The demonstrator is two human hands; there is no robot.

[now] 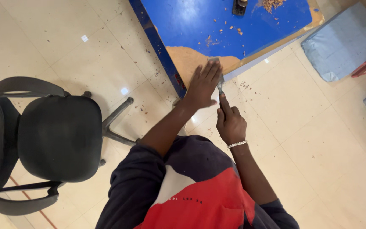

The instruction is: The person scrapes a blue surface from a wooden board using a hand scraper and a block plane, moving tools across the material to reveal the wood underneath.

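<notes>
My hands and the little metal tool

My right hand (231, 123) is closed around a thin metal tool (220, 85) that points up and away from me toward the blue table (191, 19). My left hand (203, 85) is open and flat, fingers straight, just beside the blade. The tool tip is partly hidden behind my fingers.

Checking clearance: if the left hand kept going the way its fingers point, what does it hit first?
Likely the bare scraped patch at the corner of the blue table; the left hand has its fingertips at that edge, though depth is unclear.
</notes>
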